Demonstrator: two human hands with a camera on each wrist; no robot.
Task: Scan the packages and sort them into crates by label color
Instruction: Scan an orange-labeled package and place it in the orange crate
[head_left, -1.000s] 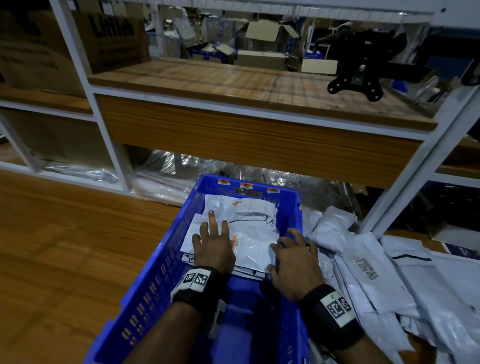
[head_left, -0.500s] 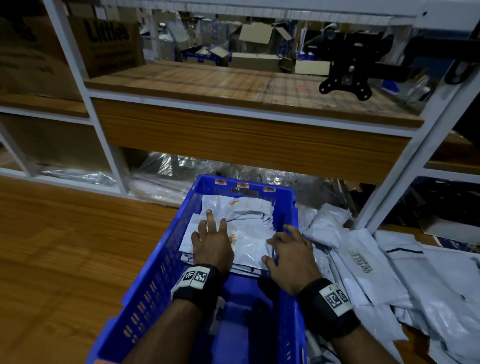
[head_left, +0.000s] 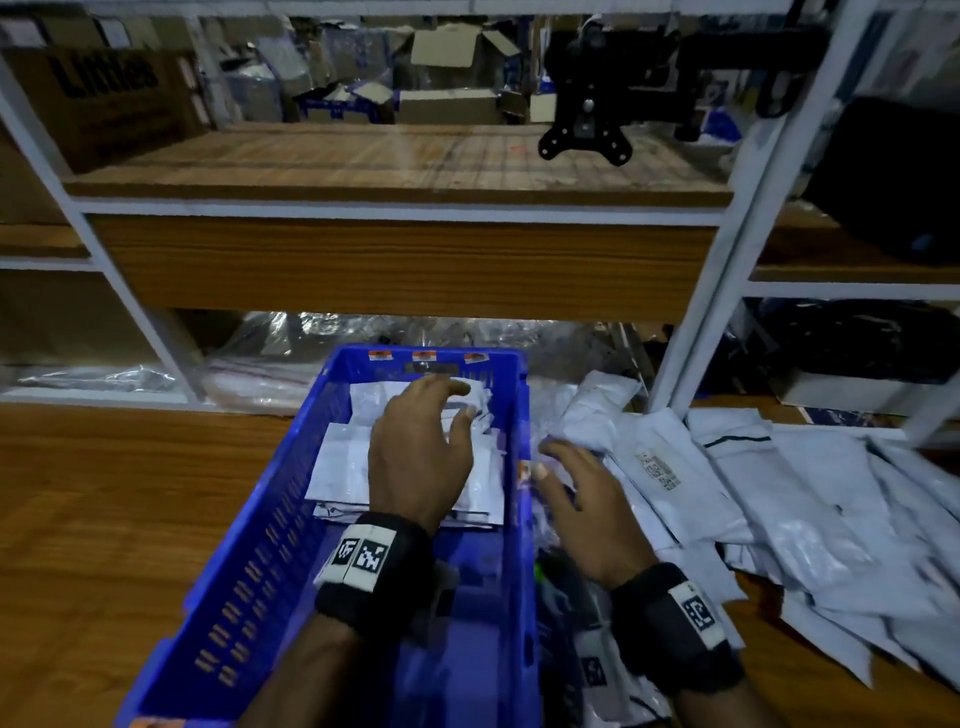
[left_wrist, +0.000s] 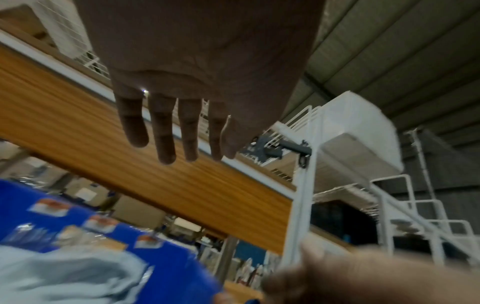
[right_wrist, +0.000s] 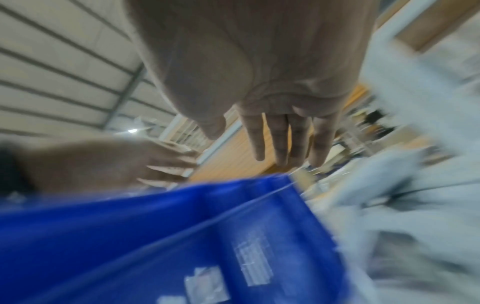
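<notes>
A blue crate stands on the wooden table in the head view, with a stack of white packages lying in its far half. My left hand hovers over that stack, fingers relaxed and holding nothing. In the left wrist view, the left hand's fingers hang straight and empty. My right hand is outside the crate's right wall, over a loose pile of white packages, palm down and empty. The right wrist view shows the right hand's straight fingers above the crate wall. One package shows a barcode label.
A white-framed shelf unit with a wooden shelf rises right behind the crate. A black mount hangs at upper right. Clear plastic bags lie under the shelf. Bare wooden table lies left of the crate.
My left hand has lifted off the stack and moved forward over the crate. My right hand has left the crate and crossed its right wall to the loose pile.
</notes>
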